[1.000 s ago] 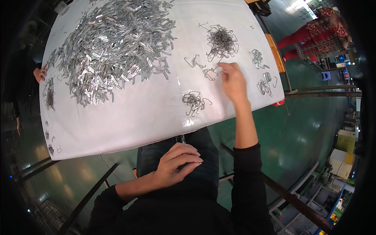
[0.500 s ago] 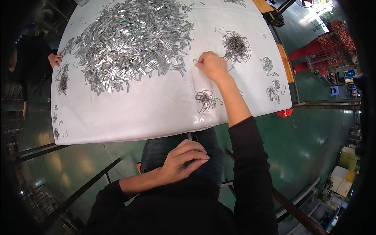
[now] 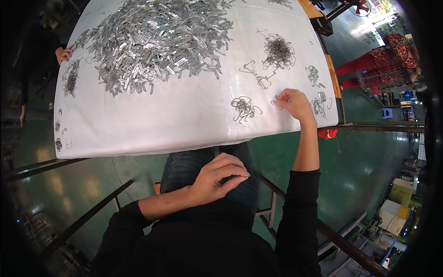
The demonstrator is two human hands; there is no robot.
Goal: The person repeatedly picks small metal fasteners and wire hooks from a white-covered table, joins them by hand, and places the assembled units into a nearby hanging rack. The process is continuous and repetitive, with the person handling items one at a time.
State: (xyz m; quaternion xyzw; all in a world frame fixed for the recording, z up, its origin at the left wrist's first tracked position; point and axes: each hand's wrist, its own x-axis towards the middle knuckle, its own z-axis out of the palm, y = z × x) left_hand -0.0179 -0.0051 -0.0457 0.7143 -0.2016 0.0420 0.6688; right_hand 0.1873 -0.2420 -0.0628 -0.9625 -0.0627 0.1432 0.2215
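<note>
Out over the right part of the white-covered table (image 3: pixel 184 120), my right hand (image 3: pixel 295 104) pinches a thin bent wire hook (image 3: pixel 275 102) at its fingertips. To the left of that hand lies a small heap of wire hooks (image 3: pixel 243 108). Farther back sits a denser heap of wire hooks (image 3: pixel 278 51), with a few loose hooks (image 3: pixel 264 81) in front of it. My left hand (image 3: pixel 220 177) rests above my lap, fingers curled and thumb tip meeting the fingertips; whatever may be inside is hidden.
A wide pile of shiny metal strips (image 3: pixel 157 44) covers the back left. Small groups of metal pieces (image 3: pixel 318 105) line the right edge, others (image 3: pixel 71 81) the left. Another person's hand (image 3: pixel 63 54) touches the left edge. Someone in red trousers (image 3: pixel 360 67) is beyond the right side.
My right hand has moved right and nearer, from beside the strip pile to near the right edge. Loose hooks now show where it was. My left hand stays curled over my lap.
</note>
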